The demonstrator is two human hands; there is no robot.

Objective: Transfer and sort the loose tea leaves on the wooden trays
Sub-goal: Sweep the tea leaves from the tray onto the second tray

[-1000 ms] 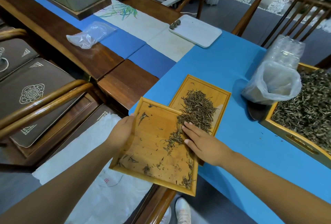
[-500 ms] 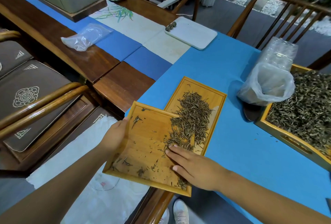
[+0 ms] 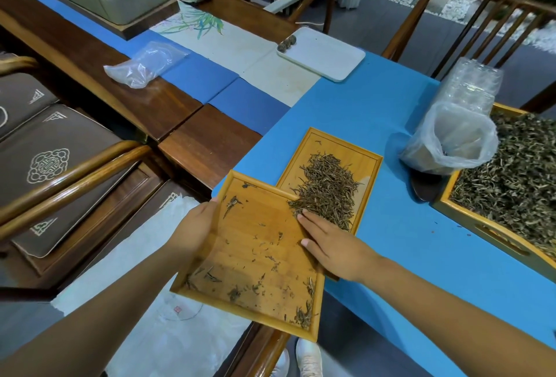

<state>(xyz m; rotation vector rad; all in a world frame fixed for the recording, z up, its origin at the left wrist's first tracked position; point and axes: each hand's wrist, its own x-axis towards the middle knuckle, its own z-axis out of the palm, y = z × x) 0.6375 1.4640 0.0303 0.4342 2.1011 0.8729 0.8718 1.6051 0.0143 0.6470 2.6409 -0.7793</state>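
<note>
Two bamboo trays overlap at the table's near edge. The nearer tray (image 3: 255, 262) juts out past the edge, its far corner lying over the second tray (image 3: 337, 153). The left hand (image 3: 192, 226) holds the nearer tray's left rim, fingers hidden beneath it, so how tightly they curl I cannot tell. The right hand (image 3: 334, 241) lies flat on the nearer tray's right side, fingers straight and close together, tips touching the pile of loose tea leaves (image 3: 328, 193). That pile is thin, dark brown and needle-like, heaped mostly on the second tray; only scattered bits and a small clump in the near right corner lie on the nearer tray. Both trays sit on a blue tablecloth (image 3: 391, 111). To the right stands a clear plastic bag (image 3: 451, 138), open-mouthed, just beside a large wooden tray (image 3: 487, 232) filled with paler leaves. Farther off sit a white tray (image 3: 325, 54), a crumpled clear bag (image 3: 141, 65) and wooden chairs (image 3: 469, 12).
</note>
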